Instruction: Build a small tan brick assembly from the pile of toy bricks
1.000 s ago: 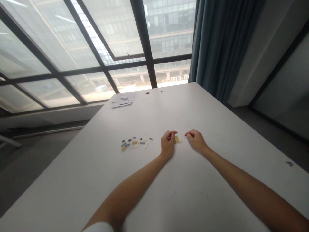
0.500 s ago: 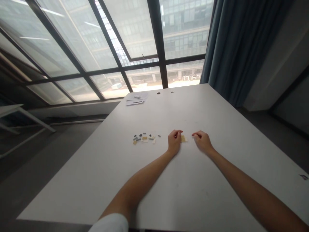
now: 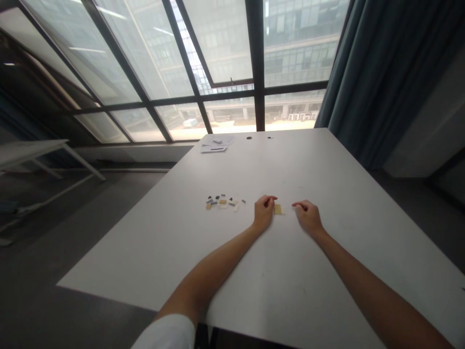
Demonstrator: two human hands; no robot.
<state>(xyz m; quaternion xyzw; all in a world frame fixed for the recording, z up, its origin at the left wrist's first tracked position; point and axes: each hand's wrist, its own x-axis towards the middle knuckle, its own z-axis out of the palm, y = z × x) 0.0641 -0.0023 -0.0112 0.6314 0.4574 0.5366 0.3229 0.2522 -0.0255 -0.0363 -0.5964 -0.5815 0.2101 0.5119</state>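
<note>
My left hand [image 3: 264, 212] rests on the white table, its fingers curled in and the thumb against them. Right beside it lies a small tan studded plate [image 3: 278, 209], lighter along its right side; whether the hand touches it I cannot tell. On the other side of the plate, a short gap away, my right hand [image 3: 307, 214] is also curled, thumb and forefinger pointing toward the plate. Anything inside either hand is hidden or too small to make out. To the left lies a loose group of small building bricks [image 3: 223, 201] in grey, black, tan and cream.
The white table [image 3: 152, 252] reaches to the windows. Papers [image 3: 214, 145] lie at its far left corner, with a dark round disc [image 3: 249, 138] and a small dark item [image 3: 270, 138] along the far edge. A blue curtain [image 3: 366, 87] hangs at right; another table [image 3: 32, 148] stands at left.
The head view has turned slightly left, so the table and windows appear farther right. Both hands keep nearly the same pose beside the tan plate, and the bricks lie as before.
</note>
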